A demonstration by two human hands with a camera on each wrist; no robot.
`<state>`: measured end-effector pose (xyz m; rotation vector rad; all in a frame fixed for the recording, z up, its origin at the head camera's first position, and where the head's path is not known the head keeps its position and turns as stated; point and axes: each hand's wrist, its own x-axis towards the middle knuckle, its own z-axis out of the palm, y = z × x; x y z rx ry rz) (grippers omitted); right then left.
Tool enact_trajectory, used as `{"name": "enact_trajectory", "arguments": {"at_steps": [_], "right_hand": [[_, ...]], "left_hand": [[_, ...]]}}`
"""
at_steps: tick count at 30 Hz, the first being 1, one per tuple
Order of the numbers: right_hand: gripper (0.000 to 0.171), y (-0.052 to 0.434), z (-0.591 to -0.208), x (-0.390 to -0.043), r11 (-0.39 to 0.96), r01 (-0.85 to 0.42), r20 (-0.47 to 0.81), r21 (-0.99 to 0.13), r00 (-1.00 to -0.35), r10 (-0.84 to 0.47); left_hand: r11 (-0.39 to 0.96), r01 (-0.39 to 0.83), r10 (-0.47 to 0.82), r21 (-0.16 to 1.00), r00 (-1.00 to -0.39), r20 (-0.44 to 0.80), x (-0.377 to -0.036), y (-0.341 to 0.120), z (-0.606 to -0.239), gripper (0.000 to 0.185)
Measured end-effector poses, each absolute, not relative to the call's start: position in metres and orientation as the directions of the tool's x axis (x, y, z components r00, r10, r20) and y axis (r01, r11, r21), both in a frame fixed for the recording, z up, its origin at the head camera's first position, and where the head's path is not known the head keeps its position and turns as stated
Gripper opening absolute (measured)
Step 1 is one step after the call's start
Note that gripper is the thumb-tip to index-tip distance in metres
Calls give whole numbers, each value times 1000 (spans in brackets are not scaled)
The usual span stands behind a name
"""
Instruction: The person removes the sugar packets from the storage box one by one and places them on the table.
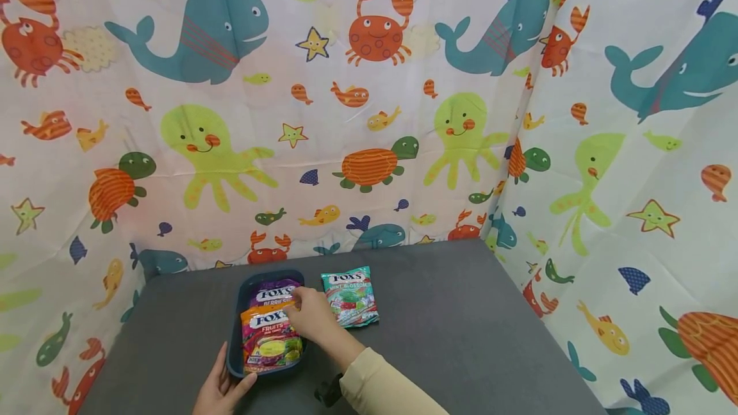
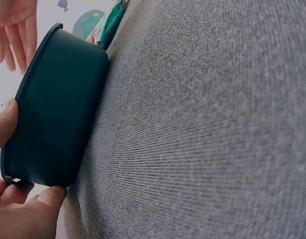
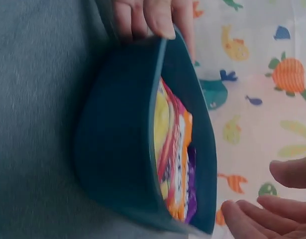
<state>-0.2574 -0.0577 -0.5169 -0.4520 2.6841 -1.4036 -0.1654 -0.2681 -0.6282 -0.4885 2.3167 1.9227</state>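
The orange candy bag (image 1: 271,341), lying inside the blue container (image 3: 118,129) whose rim the left grip (image 1: 221,384) clamps, looks light, soft and slippery, so its top edge should suit the right grip (image 1: 314,319), thumb and fingers apart beside it.

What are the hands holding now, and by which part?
The left hand holds the tub by its near left corner, thumb at the rim; the right hand holds nothing.
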Motion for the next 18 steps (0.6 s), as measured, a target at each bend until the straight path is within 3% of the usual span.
{"name": "enact_trajectory", "arguments": {"at_steps": [9,18], "right_hand": [[56,-93,-522,-240,657,-166,-43,-735,-956,-290],[53,-101,-533,-241,699,-127,-88,-703,-961,-263]], "left_hand": [[152,-287,-185,946,-948,-258,-158,-270,-626,121],[168,-282,-153,945,-954,-257,-163,-269,-625,118]]}}
